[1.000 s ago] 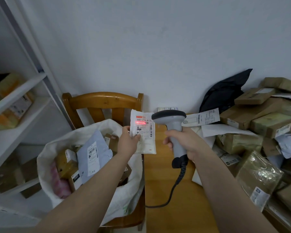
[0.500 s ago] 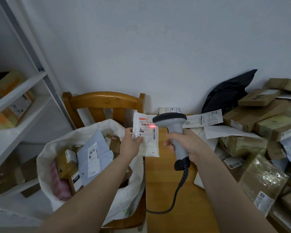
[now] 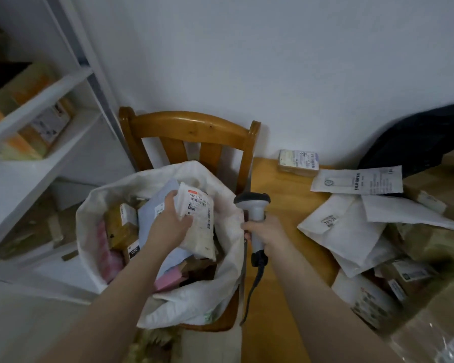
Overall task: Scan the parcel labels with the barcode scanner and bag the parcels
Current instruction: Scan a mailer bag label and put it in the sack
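The left hand [image 3: 172,222] grips the left edge of a soft white plastic parcel with a printed label [image 3: 198,226]. The parcel extends right of the fingers, over the open mouth of a white woven sack [image 3: 220,289] on a wooden chair [image 3: 189,124]. Further right, the right hand [image 3: 266,231] is wrapped round the handle of a grey barcode scanner [image 3: 252,201], whose head is above the fingers.

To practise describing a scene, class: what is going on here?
A person is bagging parcels. Their left hand grips a small white parcel in the mouth of the white sack on the wooden chair. Their right hand holds the barcode scanner beside the sack, by the table, where more parcels lie piled.
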